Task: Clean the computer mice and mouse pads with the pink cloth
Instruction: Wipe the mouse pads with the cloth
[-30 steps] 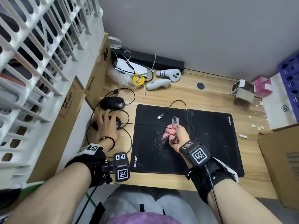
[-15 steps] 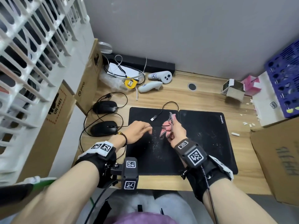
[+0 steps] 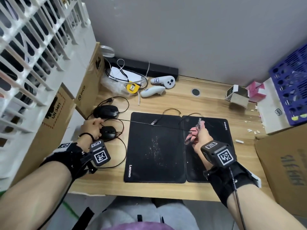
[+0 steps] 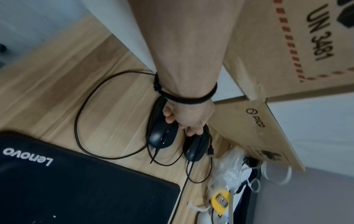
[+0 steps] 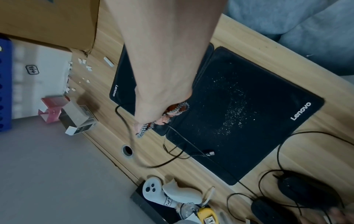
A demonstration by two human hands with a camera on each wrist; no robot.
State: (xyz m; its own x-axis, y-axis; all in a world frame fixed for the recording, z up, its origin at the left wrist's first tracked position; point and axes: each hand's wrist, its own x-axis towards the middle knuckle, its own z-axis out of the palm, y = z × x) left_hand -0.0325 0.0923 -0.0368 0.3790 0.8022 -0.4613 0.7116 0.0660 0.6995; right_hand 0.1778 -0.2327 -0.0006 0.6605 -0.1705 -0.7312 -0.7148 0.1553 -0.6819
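On the near part of the wooden worktop (image 3: 149, 188) two black mouse pads lie side by side, edges touching: the left mouse pad (image 3: 154, 146) carries a scatter of white crumbs, and the right mouse pad (image 3: 214, 130) lies partly under the right hand (image 3: 200, 138). That grip is curled tight round the bunched pink cloth (image 3: 193, 134), which is held just above the seam between the pads, a checked edge of it sticking up past the fingers. A thin black cable (image 3: 149, 122) runs taut across both pads towards that hand; whether it is pinched along with the cloth I cannot tell. To the left, off the pads, the left hand (image 3: 91, 128) reaches over the nearer mouse (image 3: 108, 132); the left wrist view shows its fingers curled down onto the back ends of both mice, though what exactly it grips is hidden. The farther mouse (image 3: 106, 111) sits just beyond, among loops of cord. The risk, as I judge it, lies in that cable: wiping under it could snag the cloth, drag a mouse off its spot, or sweep crumbs onto the worktop instead of gathering them. Each pad reads "Lenovo". Farther left, the cardboard boxes (image 3: 83, 97) read "PICO" and "UN 3481". At the back lie two white controllers (image 3: 163, 82) and a yellow tape measure (image 3: 132, 87).
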